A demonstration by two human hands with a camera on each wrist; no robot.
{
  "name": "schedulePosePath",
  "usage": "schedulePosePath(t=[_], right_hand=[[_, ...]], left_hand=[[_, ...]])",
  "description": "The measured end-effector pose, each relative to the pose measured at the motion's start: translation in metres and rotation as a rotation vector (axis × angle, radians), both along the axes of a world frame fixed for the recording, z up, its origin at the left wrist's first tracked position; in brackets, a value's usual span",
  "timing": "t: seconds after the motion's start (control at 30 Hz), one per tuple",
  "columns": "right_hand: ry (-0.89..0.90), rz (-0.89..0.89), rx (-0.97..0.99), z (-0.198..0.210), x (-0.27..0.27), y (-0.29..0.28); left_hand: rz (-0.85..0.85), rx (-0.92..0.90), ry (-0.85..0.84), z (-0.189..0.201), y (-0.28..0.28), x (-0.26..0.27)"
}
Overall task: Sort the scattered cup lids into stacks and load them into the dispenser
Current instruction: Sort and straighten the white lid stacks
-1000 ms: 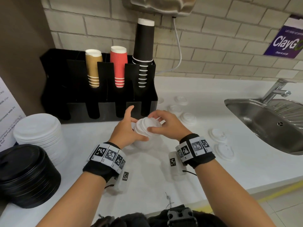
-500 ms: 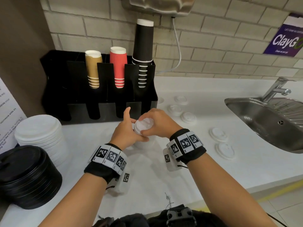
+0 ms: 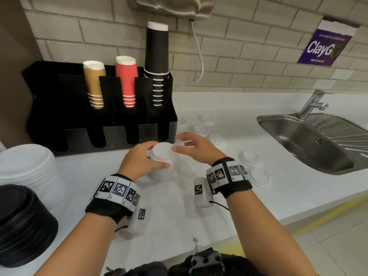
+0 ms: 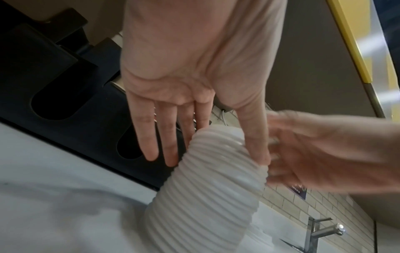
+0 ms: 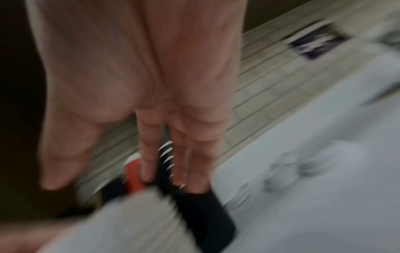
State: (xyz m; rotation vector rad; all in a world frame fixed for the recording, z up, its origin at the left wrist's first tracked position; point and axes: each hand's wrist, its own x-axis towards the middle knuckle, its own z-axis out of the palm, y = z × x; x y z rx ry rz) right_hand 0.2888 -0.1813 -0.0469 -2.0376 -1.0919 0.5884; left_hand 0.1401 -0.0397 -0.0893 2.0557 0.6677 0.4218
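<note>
White counter: a pale worktop [image 3: 169, 220] runs along the wall, matte, with soft shadows under the arms.
Wall: cream brick tiles [image 3: 249, 62]; a purple "ClayGo" sign [image 3: 326, 45] is stuck up at the right, and a pale wall unit [image 3: 175, 5] hangs at the top with a white cord [image 3: 200, 56] trailing down.
Sink: a steel basin [image 3: 318, 144] is set into the counter at the right, its tap [image 3: 312, 104] at the back.
Dispenser: a black holder [image 3: 59, 108] stands at the back left, with tan cups [image 3: 94, 82], red cups [image 3: 127, 80] and black cups [image 3: 157, 60] upside down in its slots.
Stack: a tall column of white lids [image 3: 161, 154] stands on the counter just in front of the dispenser, between both hands.
Left hand: the left hand [image 3: 139, 160] steadies the stack near its top; the thumb lies against one side and the fingers [image 4: 151, 137], straight and slightly spread, reach round the other.
Right hand: the right hand [image 3: 195, 148] is just beside the stack top, fingers loosely extended and apart; blurred, so I cannot tell whether it touches.
Loose lids: single white lids [image 3: 250, 158] lie scattered on the counter between the stack and the sink.
Left edge: a wide white pile [image 3: 25, 168] and a black pile [image 3: 20, 226] of larger lids sit near the front.
Floor: pale tiles with a yellow line [image 3: 326, 216] show past the counter edge.
</note>
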Motion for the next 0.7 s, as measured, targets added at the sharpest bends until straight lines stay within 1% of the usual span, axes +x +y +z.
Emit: schedulePosePath(t=[0.03,0.07,0.13,0.17,0.23,0.27,0.33,0.4,0.6,0.63,0.7], right_hand=[[0.001,-0.1,-0.063,0.0,0.012,-0.014],[-0.041,-0.204,-0.169,-0.001,0.025,-0.029],[-0.168,-0.4,-0.439,-0.004,0.049,-0.064],[-0.204,-0.491,-0.54,-0.006,0.059,-0.08],[-0.195,-0.64,-0.632,-0.007,0.073,-0.108],[-0.175,-0.686,-0.658,-0.008,0.078,-0.118],[-0.149,-0.716,-0.717,-0.01,0.082,-0.131],[-0.164,-0.712,-0.742,-0.013,0.083,-0.137],[-0.286,-0.681,-0.663,-0.025,0.078,-0.135],[-0.293,-0.671,-0.671,-0.026,0.078,-0.133],[-0.242,-0.649,-0.708,-0.022,0.08,-0.128]], left_hand=[[0.003,0.0,0.022,0.0,0.002,0.001],[0.002,-0.001,0.043,0.001,0.003,0.002],[-0.004,0.005,0.068,0.001,0.005,0.002],[-0.005,0.011,0.072,0.001,0.005,0.002],[0.001,0.014,0.077,0.0,0.005,0.002],[0.002,0.013,0.077,0.0,0.005,0.002],[-0.001,0.008,0.072,0.001,0.004,0.002],[-0.005,0.001,0.07,0.001,0.004,0.003],[-0.008,0.014,0.08,0.002,0.002,0.002],[-0.009,0.018,0.08,0.003,0.002,0.002],[-0.006,0.018,0.077,0.003,0.002,0.001]])
